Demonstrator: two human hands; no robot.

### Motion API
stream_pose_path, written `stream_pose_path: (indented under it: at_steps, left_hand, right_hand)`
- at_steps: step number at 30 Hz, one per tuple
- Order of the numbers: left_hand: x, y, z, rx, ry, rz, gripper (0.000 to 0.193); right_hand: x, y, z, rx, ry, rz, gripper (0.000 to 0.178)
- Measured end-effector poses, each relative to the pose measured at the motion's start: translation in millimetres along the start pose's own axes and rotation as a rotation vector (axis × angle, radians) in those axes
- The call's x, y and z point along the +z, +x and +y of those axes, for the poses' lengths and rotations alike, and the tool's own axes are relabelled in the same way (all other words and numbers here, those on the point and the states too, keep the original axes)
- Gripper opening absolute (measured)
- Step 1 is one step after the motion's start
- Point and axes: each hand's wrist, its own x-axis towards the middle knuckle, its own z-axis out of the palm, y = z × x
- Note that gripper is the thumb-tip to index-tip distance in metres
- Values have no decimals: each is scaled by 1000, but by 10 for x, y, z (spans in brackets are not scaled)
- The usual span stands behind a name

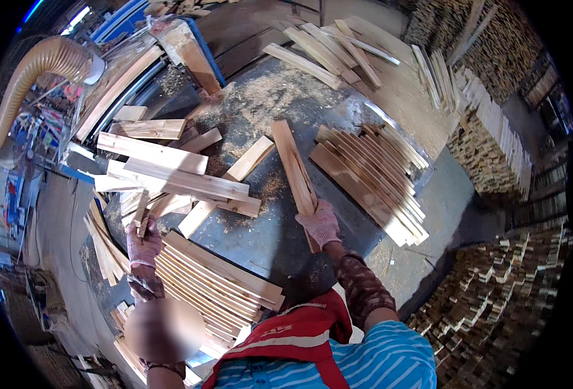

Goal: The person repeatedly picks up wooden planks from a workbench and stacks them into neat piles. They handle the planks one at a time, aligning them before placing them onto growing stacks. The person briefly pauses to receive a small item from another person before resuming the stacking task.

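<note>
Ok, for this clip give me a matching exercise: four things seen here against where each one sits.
1 long slat
2 short stick
3 fanned slat stack
4 beige hose

a upper left edge
b right hand
c right of the table centre
d left hand

Pairs: 1-b, 2-d, 3-c, 4-a

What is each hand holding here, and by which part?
The right hand grips a long wooden slat near its lower end. The left hand holds a short, thin wood strip by its lower end.
</note>
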Motion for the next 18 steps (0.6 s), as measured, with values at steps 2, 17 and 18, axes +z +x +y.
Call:
stream_pose_path:
  at_steps: [2,17,18]
  left_hand:
    - [66,-192,-205,-72,51,29,35]
    - [-1048,-1658,-2586,-250,665,110,18]
    - [-728,-1629,-2506,-351,562,167,18]
  right_hand:
    - [61,223,-377,2,13,39,83]
    - [817,213,-893,-835,85,-313,40]
    - [869,6,-720,-897,183,-318,42]
